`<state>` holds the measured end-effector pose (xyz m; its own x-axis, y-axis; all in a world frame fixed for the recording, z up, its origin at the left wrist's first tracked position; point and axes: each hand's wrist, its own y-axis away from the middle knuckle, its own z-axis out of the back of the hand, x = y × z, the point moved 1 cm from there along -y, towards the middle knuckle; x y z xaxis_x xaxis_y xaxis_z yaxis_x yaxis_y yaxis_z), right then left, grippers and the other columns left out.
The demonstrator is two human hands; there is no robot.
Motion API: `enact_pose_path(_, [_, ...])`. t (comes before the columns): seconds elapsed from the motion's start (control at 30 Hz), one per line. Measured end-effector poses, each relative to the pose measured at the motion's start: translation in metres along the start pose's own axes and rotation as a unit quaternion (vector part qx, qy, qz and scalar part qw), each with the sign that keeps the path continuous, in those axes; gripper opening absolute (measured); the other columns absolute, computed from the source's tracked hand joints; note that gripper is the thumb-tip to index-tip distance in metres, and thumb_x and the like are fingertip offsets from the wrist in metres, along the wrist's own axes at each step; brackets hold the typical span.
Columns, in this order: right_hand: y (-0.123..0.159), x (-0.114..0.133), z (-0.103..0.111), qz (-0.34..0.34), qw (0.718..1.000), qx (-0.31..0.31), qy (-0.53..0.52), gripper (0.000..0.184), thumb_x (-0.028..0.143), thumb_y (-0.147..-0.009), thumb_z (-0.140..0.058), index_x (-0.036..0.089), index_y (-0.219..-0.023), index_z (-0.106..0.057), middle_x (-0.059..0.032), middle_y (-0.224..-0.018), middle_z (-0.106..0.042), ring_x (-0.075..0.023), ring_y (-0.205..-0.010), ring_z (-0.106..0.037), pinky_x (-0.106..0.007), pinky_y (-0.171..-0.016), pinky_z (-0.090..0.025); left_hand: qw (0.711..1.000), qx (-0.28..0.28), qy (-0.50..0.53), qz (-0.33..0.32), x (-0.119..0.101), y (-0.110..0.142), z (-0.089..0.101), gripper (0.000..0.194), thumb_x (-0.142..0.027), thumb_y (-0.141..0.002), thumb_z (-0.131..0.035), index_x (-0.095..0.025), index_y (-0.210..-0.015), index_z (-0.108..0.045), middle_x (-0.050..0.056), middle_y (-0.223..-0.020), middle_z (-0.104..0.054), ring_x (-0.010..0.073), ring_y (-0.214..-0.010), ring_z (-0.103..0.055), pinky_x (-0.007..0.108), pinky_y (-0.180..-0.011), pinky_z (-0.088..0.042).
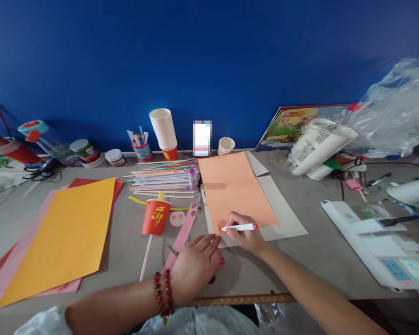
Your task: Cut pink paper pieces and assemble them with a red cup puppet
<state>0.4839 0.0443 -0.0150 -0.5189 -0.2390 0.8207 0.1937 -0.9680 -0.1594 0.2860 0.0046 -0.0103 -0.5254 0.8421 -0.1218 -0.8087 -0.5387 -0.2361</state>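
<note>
My right hand (246,233) is closed round a white marker with a red end (242,227). Its tip touches the lower left corner of an orange sheet of paper (235,186), where red outlined loops (221,225) show. My left hand (199,260) lies flat, fingers stretched out, with the fingertips at that sheet's lower edge. A metal blade (172,250) and a small red piece (222,261) stick out from under it. Beside it lie a cut pink strip (182,232), a white disc with two pink spots (177,218), and a red paper cup (156,217) with a straw.
White paper (282,209) lies under the orange sheet. Coloured sheets (66,232) are piled at left. Straws (160,179), a purple-capped tube (192,178) and stacked paper cups (162,128) stand toward the blue wall. A power strip (356,246) and cables are at right.
</note>
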Motion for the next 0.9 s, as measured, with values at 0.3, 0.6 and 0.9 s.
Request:
enact_pose_path(0.3, [0.0005,-0.0001,-0.0002,-0.004,1.0,0.002,-0.009,0.015,0.026,-0.078,-0.052,0.021,-0.063,-0.048,0.0039,-0.054,-0.049,-0.0112,-0.05,-0.043,-0.022,-0.049,-0.033,1.0,0.004,0.004,0.007,0.0002,-0.0004,0.0011,0.017,-0.027,-0.096,-0.053,-0.013,-0.101,-0.062,0.01,-0.131,-0.063,0.0237,-0.124,-0.056,0.037,-0.101,-0.046])
enact_pose_path(0.6, [0.0018,-0.0023,-0.0006,0.0,1.0,0.003,-0.012,0.016,0.025,-0.079,-0.052,0.02,-0.064,-0.048,0.0039,-0.055,-0.049,-0.0111,-0.05,-0.043,-0.022,-0.05,-0.033,1.0,-0.006,0.003,0.005,-0.0002,-0.0006,0.002,0.016,-0.028,-0.095,-0.055,-0.014,-0.098,-0.063,0.009,-0.128,-0.064,0.0235,-0.121,-0.058,0.037,-0.099,-0.048])
enact_pose_path(0.9, [0.0023,-0.0055,-0.0016,-0.001,1.0,0.001,-0.01,0.015,0.023,-0.078,-0.053,0.02,-0.064,-0.048,0.0036,-0.055,-0.051,-0.0108,-0.05,-0.044,-0.022,-0.05,-0.032,1.0,-0.005,0.004,0.003,0.0002,-0.0006,0.0004,0.016,-0.027,-0.094,-0.056,-0.013,-0.1,-0.062,0.01,-0.13,-0.064,0.0237,-0.123,-0.057,0.037,-0.099,-0.047])
